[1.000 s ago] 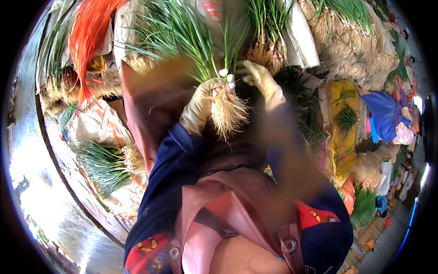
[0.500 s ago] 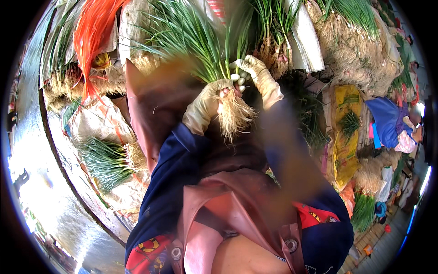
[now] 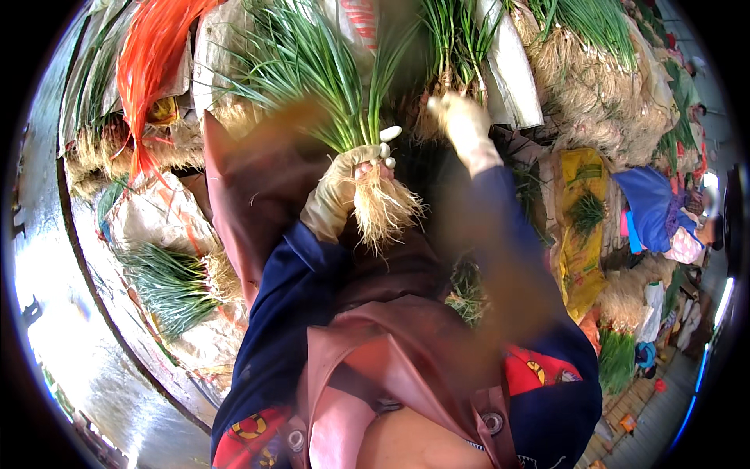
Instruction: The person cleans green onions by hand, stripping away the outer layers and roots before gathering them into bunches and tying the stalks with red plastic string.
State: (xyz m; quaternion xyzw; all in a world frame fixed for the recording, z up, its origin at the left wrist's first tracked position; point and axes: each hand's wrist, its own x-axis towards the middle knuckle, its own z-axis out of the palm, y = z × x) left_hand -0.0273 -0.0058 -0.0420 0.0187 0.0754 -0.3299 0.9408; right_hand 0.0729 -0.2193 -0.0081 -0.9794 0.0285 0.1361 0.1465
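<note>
A bunch of scallions [image 3: 341, 98] stands upright in my left hand [image 3: 332, 191], green leaves up and pale stringy roots hanging down. That hand wears a cream glove and is closed round the bunch just above the roots; white fingertips show at its right side. My right hand [image 3: 462, 129], gloved alike, is apart from the bunch, further right. It is smeared by motion, so its fingers are unclear. Beyond it, and nearest to it, are more scallions [image 3: 453, 39] with reddish bulbs; whether the hand touches them I cannot tell.
Orange plastic strips [image 3: 156, 66] hang at the far left. Another scallion bunch [image 3: 168, 289] lies on pale sacking at left. A large rooty heap of scallions [image 3: 598, 98] fills the far right, above a yellow sack [image 3: 580, 234]. A brown apron [image 3: 258, 184] covers my lap.
My right hand has left the bunch and moved right and slightly away from me. My left hand keeps its hold on the scallions. The whole view has shifted a little.
</note>
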